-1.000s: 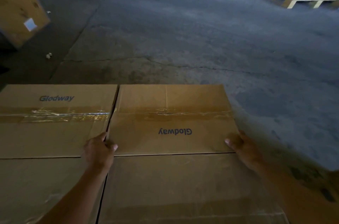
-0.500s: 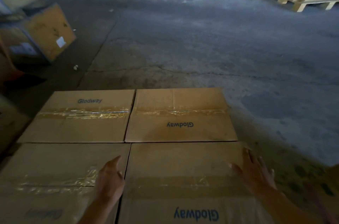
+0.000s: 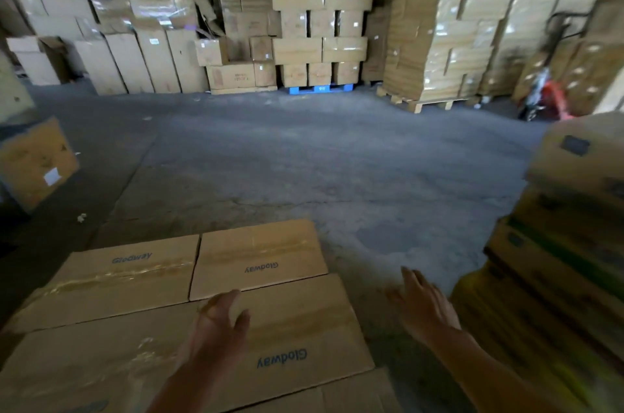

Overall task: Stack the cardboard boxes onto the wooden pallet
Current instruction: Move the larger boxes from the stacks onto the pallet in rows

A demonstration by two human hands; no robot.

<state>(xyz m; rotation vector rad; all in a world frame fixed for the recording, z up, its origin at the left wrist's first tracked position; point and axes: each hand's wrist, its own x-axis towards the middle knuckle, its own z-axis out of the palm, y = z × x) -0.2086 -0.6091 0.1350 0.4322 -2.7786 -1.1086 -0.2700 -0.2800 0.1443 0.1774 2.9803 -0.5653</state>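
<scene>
Several taped brown "Glodway" cardboard boxes lie flat side by side in a layer below me: a far right box [image 3: 260, 255], a far left box [image 3: 125, 274] and a near right box [image 3: 304, 338]. The pallet under them is hidden. My left hand [image 3: 219, 324] hovers over the near right box, fingers apart, holding nothing. My right hand [image 3: 422, 304] is out past the layer's right edge, above the floor, open and empty. A blurred stack of yellow-brown boxes [image 3: 567, 243] stands at my right.
Tall wrapped stacks of cartons [image 3: 317, 7] line the back wall, on a blue pallet [image 3: 320, 88] and a wooden pallet [image 3: 425, 103]. A red pallet jack [image 3: 547, 98] stands at far right. A tilted box [image 3: 33, 162] sits at left. Cracked concrete floor [image 3: 304, 159] lies between.
Both hands let go of the far right box and pulled back, open. My view lifted and swung right, bringing the back wall stacks and the yellow-brown stack into sight.
</scene>
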